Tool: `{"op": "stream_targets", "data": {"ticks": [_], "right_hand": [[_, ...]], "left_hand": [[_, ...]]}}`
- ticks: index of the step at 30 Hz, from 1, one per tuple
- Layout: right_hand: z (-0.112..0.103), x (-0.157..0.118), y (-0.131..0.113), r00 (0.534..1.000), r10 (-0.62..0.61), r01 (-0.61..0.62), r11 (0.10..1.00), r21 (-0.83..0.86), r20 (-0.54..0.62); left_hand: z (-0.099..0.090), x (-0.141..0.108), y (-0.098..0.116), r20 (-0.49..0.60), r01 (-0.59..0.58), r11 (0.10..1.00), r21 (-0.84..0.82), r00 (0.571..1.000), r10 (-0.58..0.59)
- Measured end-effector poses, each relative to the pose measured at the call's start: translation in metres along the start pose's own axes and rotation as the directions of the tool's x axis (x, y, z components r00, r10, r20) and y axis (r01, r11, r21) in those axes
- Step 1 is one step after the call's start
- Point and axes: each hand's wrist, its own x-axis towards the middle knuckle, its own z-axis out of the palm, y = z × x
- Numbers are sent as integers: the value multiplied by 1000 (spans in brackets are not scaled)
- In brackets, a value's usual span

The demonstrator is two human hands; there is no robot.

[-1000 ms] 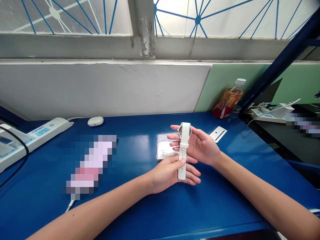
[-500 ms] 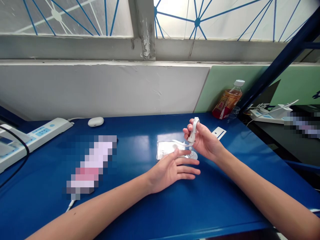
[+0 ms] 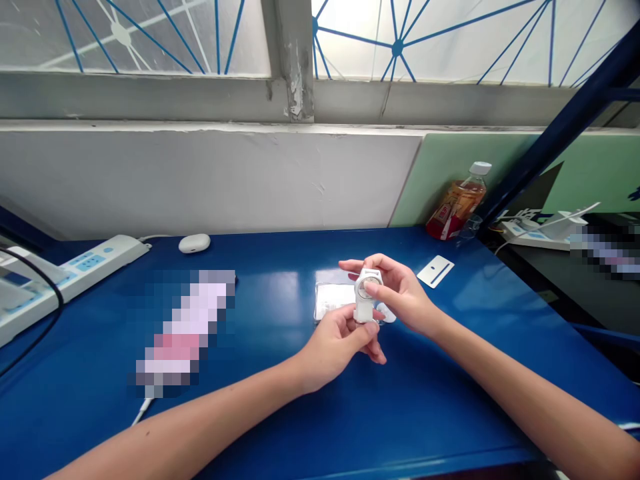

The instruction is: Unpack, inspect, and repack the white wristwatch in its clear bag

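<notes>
A white device with a round face and a flat white strap-like part [image 3: 365, 311] is between my two hands. My right hand [image 3: 400, 293] grips its round upper part, the thumb lying on the face. Lower down, my left hand [image 3: 335, 343] pinches the flat part between thumb and fingers. Behind the hands lies a clear package with a white label [image 3: 330, 299], partly covered by them. A small round clear piece [image 3: 387, 313] shows beside the package, near my right wrist. The white card [image 3: 435, 271] lies to the right of my right hand.
On the blue table [image 3: 280, 427] are a pixelated flat object [image 3: 187, 327] with a white cable, a white oval case [image 3: 195, 243] and a power strip [image 3: 95, 263] at the left. A bottle with red liquid [image 3: 457, 203] leans at the back right, near a blue metal post [image 3: 555, 133].
My left hand was spread and holding nothing; it has closed on the flat part. My right hand has moved left and down with the device, whose round face now shows. The white card is now uncovered.
</notes>
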Motion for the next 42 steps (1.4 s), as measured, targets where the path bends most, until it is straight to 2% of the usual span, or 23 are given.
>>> {"op": "stream_targets", "data": {"ticks": [3,6,10,14,21,25,33,42], "right_hand": [[2,-1,0,993,113,-117,976,184,32],[2,-1,-2,970,219,-241,910,337,103],[1,1,-7,957,214,-282,848,448,196],[-4,2,-9,935,246,-340,827,448,257],[-7,5,-6,925,279,-371,806,461,257],[-7,5,-5,914,293,-397,783,478,280],[-9,5,-6,925,252,-370,774,514,286],[-8,6,-4,913,275,-393,792,467,303]], "left_hand": [[2,-1,1,20,7,999,41,1000,-8],[5,-1,3,-19,5,997,73,1000,-3],[5,0,3,-20,28,998,55,999,-27],[1,2,2,3,90,996,23,996,-90],[-1,3,7,44,169,985,19,984,-170],[-1,2,7,30,169,985,46,985,-171],[1,3,8,-1,197,980,11,980,-197],[-1,5,10,82,210,977,-22,975,-208]]}}
